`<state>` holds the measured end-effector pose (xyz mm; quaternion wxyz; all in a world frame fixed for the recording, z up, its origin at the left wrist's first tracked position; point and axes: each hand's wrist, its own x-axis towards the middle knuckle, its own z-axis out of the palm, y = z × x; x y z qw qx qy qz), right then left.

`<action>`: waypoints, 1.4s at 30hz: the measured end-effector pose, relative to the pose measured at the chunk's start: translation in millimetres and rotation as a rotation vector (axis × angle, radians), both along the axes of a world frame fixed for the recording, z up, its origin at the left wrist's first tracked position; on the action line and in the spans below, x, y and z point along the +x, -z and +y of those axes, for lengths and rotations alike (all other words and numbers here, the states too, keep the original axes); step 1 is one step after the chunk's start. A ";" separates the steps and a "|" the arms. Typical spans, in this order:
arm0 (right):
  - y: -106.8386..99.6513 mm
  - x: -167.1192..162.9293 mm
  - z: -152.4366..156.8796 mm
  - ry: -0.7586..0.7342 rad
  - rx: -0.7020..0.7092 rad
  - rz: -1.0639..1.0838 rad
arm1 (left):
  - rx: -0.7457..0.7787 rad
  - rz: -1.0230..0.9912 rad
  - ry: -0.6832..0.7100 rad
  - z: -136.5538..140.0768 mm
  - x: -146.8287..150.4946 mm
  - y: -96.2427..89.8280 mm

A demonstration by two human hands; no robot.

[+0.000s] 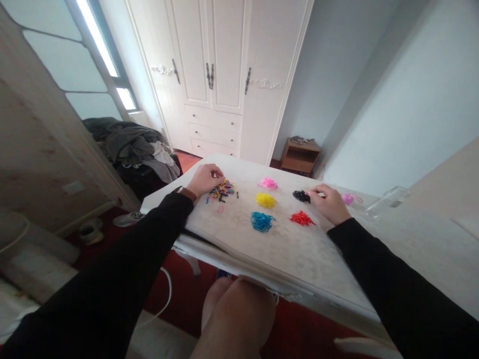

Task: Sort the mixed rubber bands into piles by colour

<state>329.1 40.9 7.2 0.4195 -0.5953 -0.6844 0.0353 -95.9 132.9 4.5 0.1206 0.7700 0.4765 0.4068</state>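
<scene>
My left hand (206, 180) reaches over a mixed pile of small colored elastic bands (221, 192) on the left of the table, its fingers bent together at the pile's top edge. What lies between those fingertips is too small to make out. On the right, my right hand (330, 203) touches the edge of a black pile of bands (301, 196), thumb and fingers pinched; any band in them is hidden. Between the hands lie a pink pile (268, 183), a yellow pile (266, 200) and a blue pile (262, 221). A red pile (302, 218) sits just below the black one.
The white table (239, 249) has its near edge over my knees. To the right of my right hand lie a pink-purple object (348, 199) and a clear glass or plastic container (389, 200). A white wardrobe (224, 55) and a small wooden cabinet (300, 157) stand behind.
</scene>
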 end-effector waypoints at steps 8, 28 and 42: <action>2.0 1.9 0.8 0.004 -0.038 0.006 | -0.029 0.072 0.002 4.1 -1.1 3.1; 2.5 -1.7 -0.6 -0.024 -0.079 0.026 | -0.082 0.000 0.048 5.6 -3.1 4.0; 2.8 -2.1 -0.1 -0.015 -0.050 0.004 | -0.065 -0.108 0.019 1.5 0.5 0.2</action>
